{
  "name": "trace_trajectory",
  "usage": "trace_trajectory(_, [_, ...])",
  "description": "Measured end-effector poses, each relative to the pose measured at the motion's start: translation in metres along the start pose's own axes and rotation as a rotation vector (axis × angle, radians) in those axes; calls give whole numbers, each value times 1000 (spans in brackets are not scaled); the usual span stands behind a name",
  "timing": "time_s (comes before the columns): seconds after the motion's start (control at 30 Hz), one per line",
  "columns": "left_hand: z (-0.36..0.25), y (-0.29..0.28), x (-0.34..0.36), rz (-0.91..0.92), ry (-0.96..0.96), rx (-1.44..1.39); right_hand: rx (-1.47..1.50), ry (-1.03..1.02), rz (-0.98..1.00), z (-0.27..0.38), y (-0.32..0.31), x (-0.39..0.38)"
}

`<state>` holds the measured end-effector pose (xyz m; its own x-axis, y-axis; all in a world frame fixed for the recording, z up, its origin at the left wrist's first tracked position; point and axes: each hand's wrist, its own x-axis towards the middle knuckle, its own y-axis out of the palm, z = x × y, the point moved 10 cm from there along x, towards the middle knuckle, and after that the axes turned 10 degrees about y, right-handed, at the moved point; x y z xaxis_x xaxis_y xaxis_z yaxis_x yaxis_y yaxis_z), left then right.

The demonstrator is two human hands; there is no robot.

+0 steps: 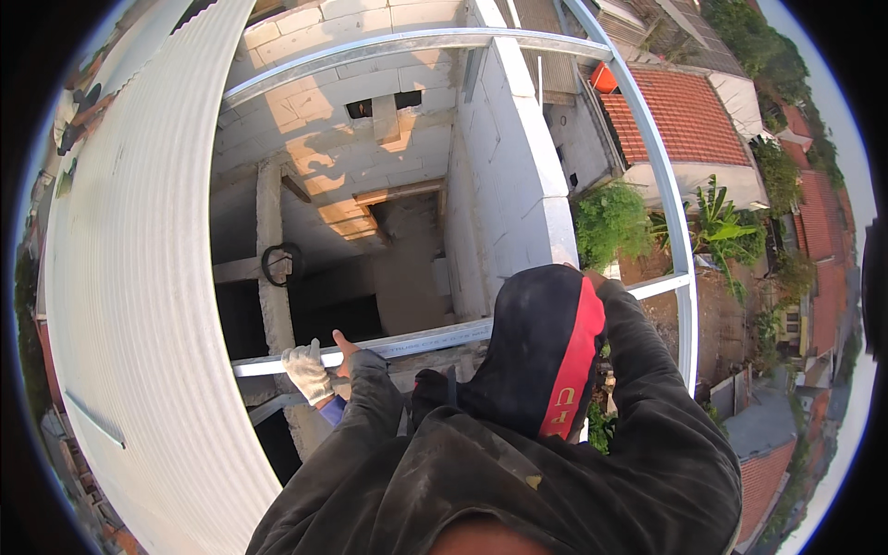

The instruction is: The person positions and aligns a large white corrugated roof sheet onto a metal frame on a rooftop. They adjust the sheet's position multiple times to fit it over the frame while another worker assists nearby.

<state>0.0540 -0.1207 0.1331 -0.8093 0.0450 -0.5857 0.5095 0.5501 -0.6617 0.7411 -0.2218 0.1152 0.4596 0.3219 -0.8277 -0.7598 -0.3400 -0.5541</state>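
A silver steel roof beam (pixel 416 340) crosses in front of me above an open room. My left hand (pixel 346 353) is closed round its left part, thumb up. Right beside it, another person's hand in a pale work glove (pixel 307 372) with a blue cuff is on the same beam. My right hand (pixel 599 278) is beyond my raised knee, close to the top of the white block wall (pixel 546 231) and the beam's right stretch. The knee hides most of its fingers, so its grip does not show.
Corrugated white roofing (pixel 139 277) fills the left side, with another person (pixel 81 120) at its far edge. A long steel rail (pixel 668 185) curves down the right, joined to a far crossbeam (pixel 416 40). Below lies a deep drop into the room, with a concrete beam (pixel 271 222).
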Motion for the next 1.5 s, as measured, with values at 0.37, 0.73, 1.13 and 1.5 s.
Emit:
trace_trajectory(0.37, [-57,-6,17,-224,226,146,-16,84,-184,-8,-64,23])
trace_trajectory(0.73, [-25,34,35,-176,-92,-29,-360,-596,-887,510,-294,-3])
trace_trajectory(1.13, [22,19,94,-479,7,335,-662,-725,-899,885,-279,109])
trace_trajectory(1.5, [20,23,72,-489,-16,317,-844,-559,-855,947,-283,184])
